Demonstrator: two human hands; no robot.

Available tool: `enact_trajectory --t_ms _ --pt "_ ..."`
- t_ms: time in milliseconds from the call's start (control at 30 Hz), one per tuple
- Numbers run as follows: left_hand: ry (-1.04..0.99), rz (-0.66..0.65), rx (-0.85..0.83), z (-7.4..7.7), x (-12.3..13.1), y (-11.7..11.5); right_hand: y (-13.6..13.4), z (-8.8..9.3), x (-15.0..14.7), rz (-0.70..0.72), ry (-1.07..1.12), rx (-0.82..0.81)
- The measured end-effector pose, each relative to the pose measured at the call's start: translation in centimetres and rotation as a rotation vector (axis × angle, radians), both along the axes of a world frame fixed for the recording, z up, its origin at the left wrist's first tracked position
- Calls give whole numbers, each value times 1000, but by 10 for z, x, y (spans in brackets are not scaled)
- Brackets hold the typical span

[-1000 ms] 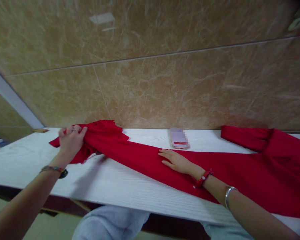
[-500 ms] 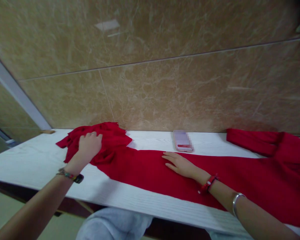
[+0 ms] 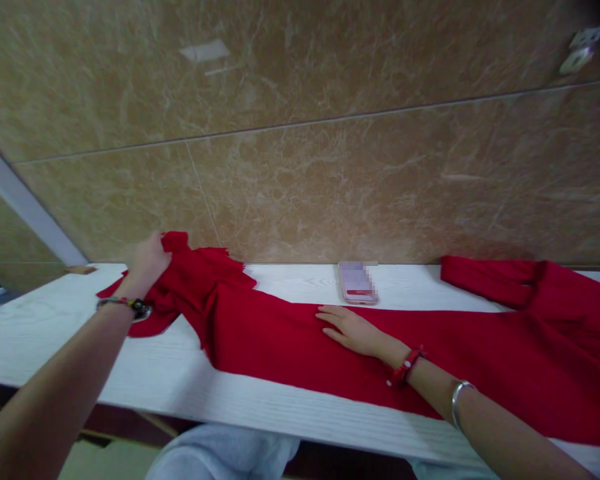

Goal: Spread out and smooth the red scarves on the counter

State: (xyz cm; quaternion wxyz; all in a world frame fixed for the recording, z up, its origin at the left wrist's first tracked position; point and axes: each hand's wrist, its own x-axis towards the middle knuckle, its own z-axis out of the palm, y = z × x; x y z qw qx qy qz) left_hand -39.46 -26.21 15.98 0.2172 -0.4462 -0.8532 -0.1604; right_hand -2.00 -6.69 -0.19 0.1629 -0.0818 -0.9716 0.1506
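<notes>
A long red scarf (image 3: 290, 333) lies stretched across a white wooden table (image 3: 55, 327). My left hand (image 3: 147, 260) is closed on the scarf's left end and holds it raised a little above the table, near the wall. The cloth hangs in folds below that hand. My right hand (image 3: 353, 328) lies flat and open on the middle of the scarf, fingers pointing left. The scarf's right end (image 3: 520, 283) is folded back along the wall.
A phone in a pink case (image 3: 357, 283) lies on the table by the wall, just beyond my right hand. A tan marble wall (image 3: 300, 167) rises right behind the table. My knees in pale trousers (image 3: 220, 453) show under the table's front edge.
My left hand has gone from pressing the bunched left end down to lifting it toward the wall. The right hand has stayed flat on the scarf.
</notes>
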Motion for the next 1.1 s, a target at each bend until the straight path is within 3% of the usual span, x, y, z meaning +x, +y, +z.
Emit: enact_trajectory --t_ms 67,133,200,300,333,400,567,733,900,1100 --pt "146 191 21 -9 14 -4 -1 1 0 -1 -4 10" --pt "298 91 27 -30 45 5 -2 3 0 1 -5 15" --pt "309 -219 -80 -53 86 20 -2 5 0 6 -9 26" --pt "27 -875 -516 -78 151 40 -1 9 1 12 -27 53" --pt "-43 -1033 -614 -83 170 44 0 11 2 11 -28 58" --pt "-76 -1182 -653 -89 201 48 4 16 6 3 -20 58" --pt "32 -1240 -654 -88 235 64 17 32 22 -83 44 19" --pt "-134 -1276 -611 -97 225 96 21 51 46 -195 116 -110" --pt "-445 -1192 -450 -117 210 113 7 65 70 -9 -129 -361" --pt "-552 -1122 -405 -124 212 115 6 57 86 -19 -250 -288"
